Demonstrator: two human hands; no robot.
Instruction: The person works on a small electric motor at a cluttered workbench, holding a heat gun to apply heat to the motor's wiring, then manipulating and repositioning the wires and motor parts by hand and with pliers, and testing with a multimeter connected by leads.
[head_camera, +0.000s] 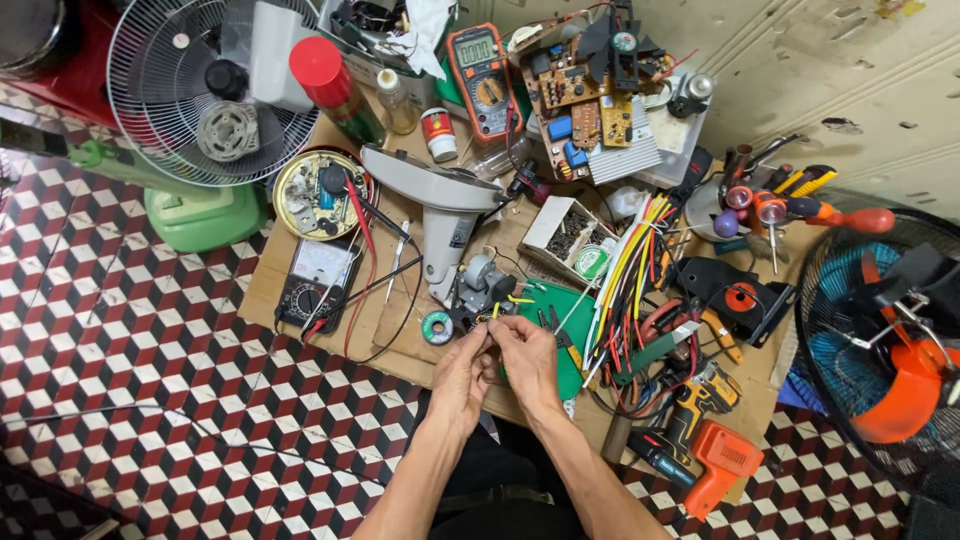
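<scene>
My left hand (462, 375) and my right hand (524, 362) meet at the near edge of a low wooden board (265, 285), fingertips pinched together on thin yellow wires (497, 315). The wires run up to a small grey fan motor (482, 282) just beyond my fingers. A grey fan housing (437, 200) lies behind the motor. A small green solder spool (437, 327) sits left of my left hand, and a green cutting mat (560, 325) lies under my right hand.
An analog multimeter (317, 280), a round tin of parts (318, 193) and an orange digital multimeter (481, 80) lie on the left and back. Circuit boards (585, 100), coloured wire bundles (630, 270), screwdrivers (800, 205), a yellow drill (700, 395) crowd the right. Fans (205, 90) stand on both sides.
</scene>
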